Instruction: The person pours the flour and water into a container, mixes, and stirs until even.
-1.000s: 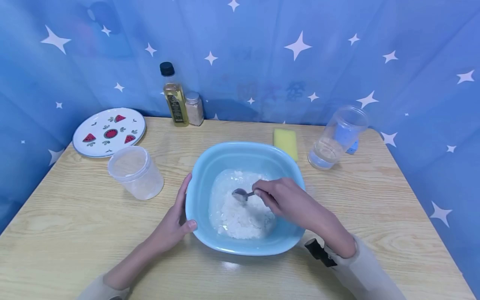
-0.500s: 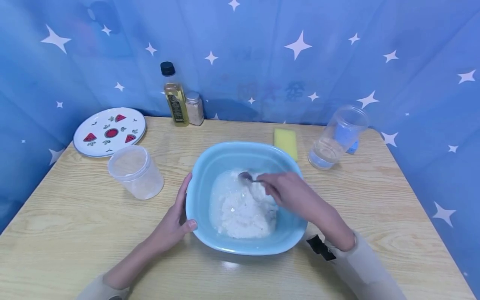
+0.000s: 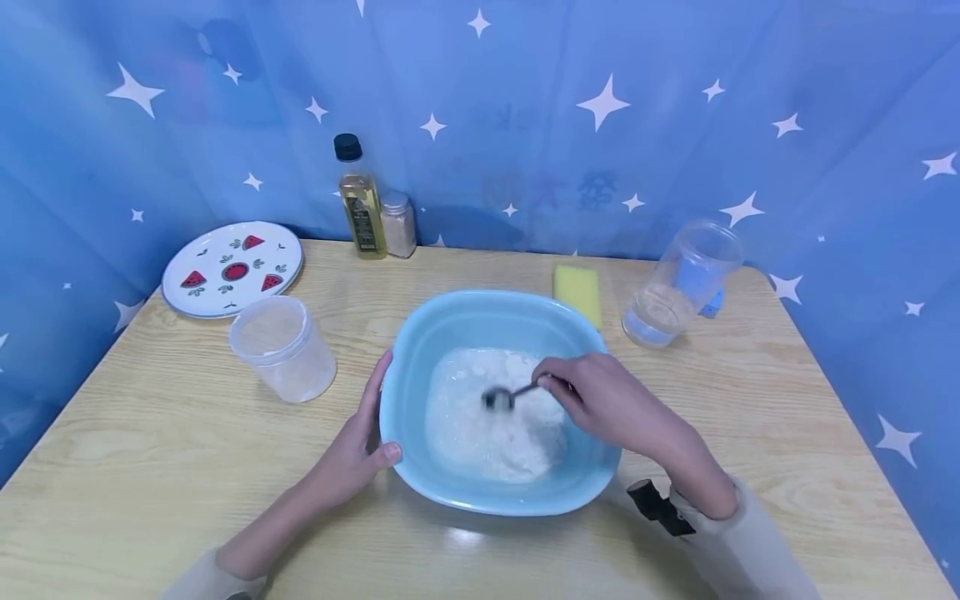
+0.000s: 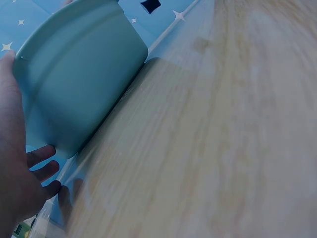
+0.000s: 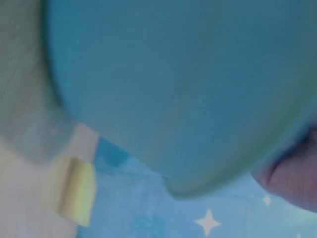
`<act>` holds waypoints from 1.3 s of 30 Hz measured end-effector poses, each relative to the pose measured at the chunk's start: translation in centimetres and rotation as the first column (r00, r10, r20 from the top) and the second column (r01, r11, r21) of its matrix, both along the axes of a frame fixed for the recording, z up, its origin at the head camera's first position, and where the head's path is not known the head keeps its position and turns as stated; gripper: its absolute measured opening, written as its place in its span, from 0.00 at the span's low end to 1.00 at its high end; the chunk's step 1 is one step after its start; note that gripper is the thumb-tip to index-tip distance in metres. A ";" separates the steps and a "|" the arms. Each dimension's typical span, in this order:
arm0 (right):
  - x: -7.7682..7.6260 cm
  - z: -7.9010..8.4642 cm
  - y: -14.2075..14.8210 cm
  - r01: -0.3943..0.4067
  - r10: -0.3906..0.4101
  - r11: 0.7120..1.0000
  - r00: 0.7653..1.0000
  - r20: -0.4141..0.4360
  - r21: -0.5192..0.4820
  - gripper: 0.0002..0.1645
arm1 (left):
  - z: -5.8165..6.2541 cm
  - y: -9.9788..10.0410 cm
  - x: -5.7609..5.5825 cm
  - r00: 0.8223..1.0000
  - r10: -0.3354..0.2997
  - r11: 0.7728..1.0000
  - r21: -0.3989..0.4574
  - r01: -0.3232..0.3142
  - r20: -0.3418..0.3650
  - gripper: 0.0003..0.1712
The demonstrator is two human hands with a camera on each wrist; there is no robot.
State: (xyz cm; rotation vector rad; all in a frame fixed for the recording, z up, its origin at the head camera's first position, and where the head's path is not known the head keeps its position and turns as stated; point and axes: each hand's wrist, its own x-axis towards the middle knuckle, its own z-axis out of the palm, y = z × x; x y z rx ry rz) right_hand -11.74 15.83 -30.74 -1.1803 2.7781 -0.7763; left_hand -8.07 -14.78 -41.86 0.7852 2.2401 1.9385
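A light blue basin point(image 3: 510, 503) holds wet-looking white powder point(image 3: 480, 446) with milky liquid around it. At its left side, my left hand point(image 3: 348, 454) rests against the outer wall, thumb at the rim and fingers spread. Those fingers point(image 4: 43, 171) also show low beside the basin wall point(image 4: 79, 74) in the left wrist view. My right hand point(image 3: 600, 398) pinches the handle of a metal spoon point(image 3: 498, 399), its bowl blurred over the powder. In the right wrist view, the basin's outside point(image 5: 163, 84) hides the spoon, and only part of the right hand point(image 5: 297, 181) shows.
At left stand a watermelon-patterned plate point(image 3: 213, 292) and a translucent jar point(image 3: 288, 358). Behind are an oil bottle point(image 3: 362, 212) and a small shaker jar point(image 3: 398, 227). A yellow sponge point(image 3: 577, 293) lies behind the basin; a clear cup of water point(image 3: 660, 304) stands right of it.
The spoon has swung toward the back of the basin, then forward again, with my right hand. More of the powder looks wet. The left hand has stayed on the basin; the head view has shifted slightly.
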 end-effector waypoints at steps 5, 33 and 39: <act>0.0 -1.2 -1.3 -0.105 0.106 0.994 0.993 0.043 -0.033 0.11 | -0.1 -0.1 0.0 1.000 -0.005 1.000 -0.002 0.005 -0.004 0.54; 0.3 -0.1 -0.7 -0.143 0.145 0.989 0.985 0.098 -0.030 0.11 | 0.1 0.0 -0.3 0.999 0.003 1.000 -0.020 -0.004 -0.031 0.55; 0.2 0.1 -0.2 -0.043 0.043 0.999 0.998 0.055 -0.002 0.09 | 0.1 0.0 -0.2 0.999 0.002 1.000 -0.020 -0.002 -0.037 0.55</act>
